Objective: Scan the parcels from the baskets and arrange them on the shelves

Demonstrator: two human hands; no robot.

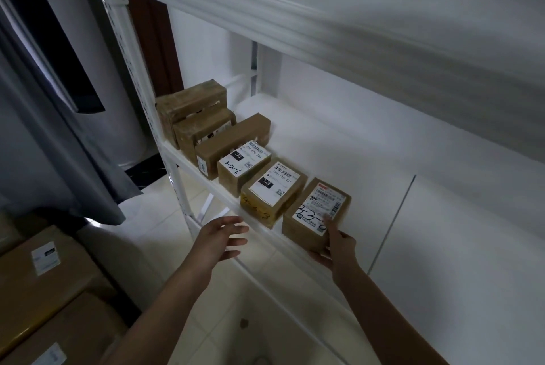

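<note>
Two forearms (177, 302) reach up from the bottom of the frame toward a white shelf (368, 140). Beside them, at lower left, sit stacked cartons (44, 273) with white labels.

At centre, the left hand (224, 236) hovers just off the shelf's front rim, fingers spread and relaxed, holding nothing. To its right, the right hand (336, 246) grips the near end of a small brown parcel (317, 211), thumb under the front edge and forefinger laid across the label on top. The parcel rests at the shelf's front edge, label up. It is the nearest of a diagonal row (243, 165) of six that climbs toward the upper left, and it lies just beside its neighbour.

The parcel looks like stiff, taped cardboard, small enough to be light, so one hand should manage it. The paper label is likely slicker than the board, so the bare short ends or side walls offer surer purchase. Its contents cannot be told, so gentle handling seems wise.

A grey curtain (59, 143) hangs at far left, and the shelf behind and right of the row lies bare.
</note>
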